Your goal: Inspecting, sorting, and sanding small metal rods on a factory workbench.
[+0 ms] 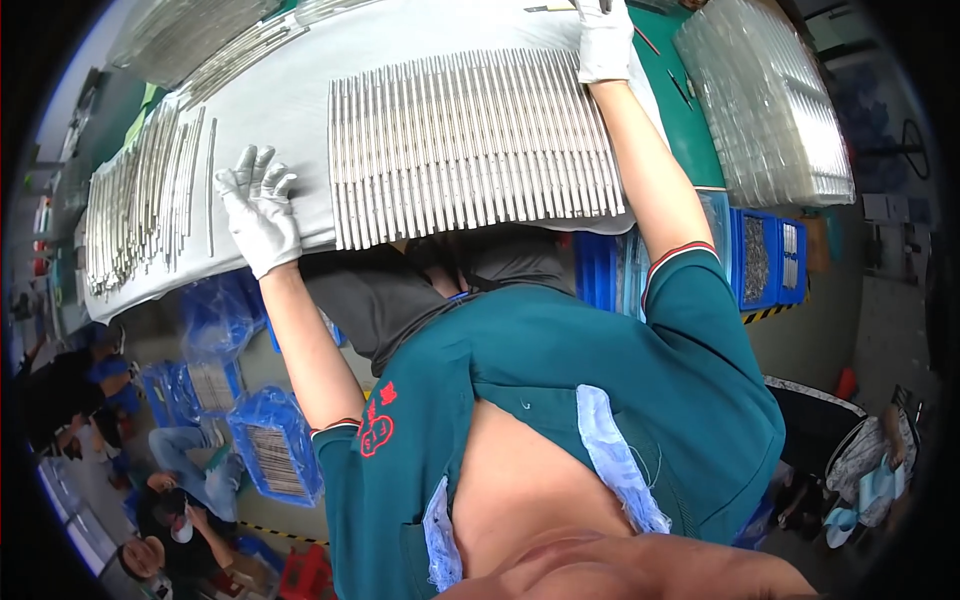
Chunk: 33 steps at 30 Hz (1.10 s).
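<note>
My left hand (258, 208), in a white glove, hovers over or rests on the white cloth (300, 120) near the table's front edge. Its fingers are spread and hold nothing. Just left of it lies a single thin metal rod (211, 185), beside a looser bunch of metal rods (145, 200). To its right, many slim metal rods (470, 140) lie side by side in one wide, even row. My right hand (606, 42), gloved too, reaches past the row's far right corner; its fingers are partly cut off by the picture's upper edge, so their grip is unclear.
More rods (245, 60) lie at the far left beside a clear plastic-wrapped stack (185, 35). Clear plastic trays (765, 110) are stacked on the green table at right. Blue bins (768, 255) stand below on the right, others (275, 445) at left. Other people (185, 520) sit at lower left.
</note>
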Each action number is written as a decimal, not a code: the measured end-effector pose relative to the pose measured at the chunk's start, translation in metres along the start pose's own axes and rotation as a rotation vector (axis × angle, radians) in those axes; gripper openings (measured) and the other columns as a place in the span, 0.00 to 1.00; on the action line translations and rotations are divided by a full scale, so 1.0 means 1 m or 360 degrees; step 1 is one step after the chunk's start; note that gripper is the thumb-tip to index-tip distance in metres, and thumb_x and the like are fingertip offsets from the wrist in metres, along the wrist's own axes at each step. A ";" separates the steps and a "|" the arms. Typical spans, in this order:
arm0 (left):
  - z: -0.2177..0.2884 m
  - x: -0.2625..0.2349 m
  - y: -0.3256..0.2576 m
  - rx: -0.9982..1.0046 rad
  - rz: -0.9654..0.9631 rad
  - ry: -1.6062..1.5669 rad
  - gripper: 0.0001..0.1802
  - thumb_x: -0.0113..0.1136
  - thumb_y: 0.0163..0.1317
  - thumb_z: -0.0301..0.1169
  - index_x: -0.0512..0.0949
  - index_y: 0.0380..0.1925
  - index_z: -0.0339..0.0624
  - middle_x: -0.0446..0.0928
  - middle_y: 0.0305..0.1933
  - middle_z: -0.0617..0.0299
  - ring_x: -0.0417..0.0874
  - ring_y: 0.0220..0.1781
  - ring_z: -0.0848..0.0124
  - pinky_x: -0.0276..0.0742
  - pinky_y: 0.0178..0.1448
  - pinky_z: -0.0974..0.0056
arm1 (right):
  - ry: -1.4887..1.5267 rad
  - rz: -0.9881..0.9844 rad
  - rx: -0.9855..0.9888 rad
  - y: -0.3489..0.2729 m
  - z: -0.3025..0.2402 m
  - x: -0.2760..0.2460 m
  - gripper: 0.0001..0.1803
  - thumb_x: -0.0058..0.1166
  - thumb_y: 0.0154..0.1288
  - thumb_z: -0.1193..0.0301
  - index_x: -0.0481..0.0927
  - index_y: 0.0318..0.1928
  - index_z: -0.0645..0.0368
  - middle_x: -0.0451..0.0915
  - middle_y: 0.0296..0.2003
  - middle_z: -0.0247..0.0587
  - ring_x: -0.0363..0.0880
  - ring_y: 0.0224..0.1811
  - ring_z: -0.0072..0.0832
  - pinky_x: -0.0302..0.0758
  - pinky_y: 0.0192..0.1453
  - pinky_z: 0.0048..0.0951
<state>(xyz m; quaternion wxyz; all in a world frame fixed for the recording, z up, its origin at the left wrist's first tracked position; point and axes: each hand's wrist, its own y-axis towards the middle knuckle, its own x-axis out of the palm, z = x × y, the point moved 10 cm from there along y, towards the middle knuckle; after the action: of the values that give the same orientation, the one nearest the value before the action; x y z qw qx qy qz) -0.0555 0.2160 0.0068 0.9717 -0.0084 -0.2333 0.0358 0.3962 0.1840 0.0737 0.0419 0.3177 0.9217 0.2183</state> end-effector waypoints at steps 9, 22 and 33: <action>-0.002 0.005 0.002 -0.0005 -0.0012 0.0028 0.30 0.43 0.70 0.50 0.68 0.53 0.30 0.74 0.47 0.48 0.77 0.39 0.66 0.78 0.41 0.66 | -0.0239 0.0126 0.0233 -0.004 0.002 -0.009 0.28 0.47 0.68 0.68 0.60 0.64 0.67 0.77 0.41 0.45 0.75 0.36 0.25 0.75 0.40 0.26; -0.004 0.009 0.002 0.0000 -0.0132 0.0050 0.32 0.41 0.70 0.50 0.66 0.55 0.27 0.73 0.48 0.46 0.76 0.40 0.66 0.77 0.43 0.64 | -0.0161 0.0145 0.0055 0.006 0.021 -0.016 0.30 0.48 0.68 0.66 0.57 0.66 0.65 0.74 0.49 0.52 0.76 0.45 0.33 0.77 0.46 0.30; -0.003 0.003 -0.003 0.0018 -0.0105 0.0066 0.31 0.42 0.70 0.49 0.67 0.54 0.27 0.74 0.48 0.46 0.77 0.39 0.66 0.77 0.43 0.64 | 0.0349 0.0204 0.0346 -0.009 0.018 0.006 0.30 0.48 0.67 0.68 0.57 0.66 0.65 0.75 0.45 0.54 0.79 0.38 0.33 0.79 0.40 0.30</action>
<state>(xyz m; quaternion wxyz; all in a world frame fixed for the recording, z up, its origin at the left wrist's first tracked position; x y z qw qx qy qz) -0.0511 0.2137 0.0055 0.9770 0.0042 -0.2131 0.0048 0.3900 0.1878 0.0537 -0.1075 0.3529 0.9168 0.1530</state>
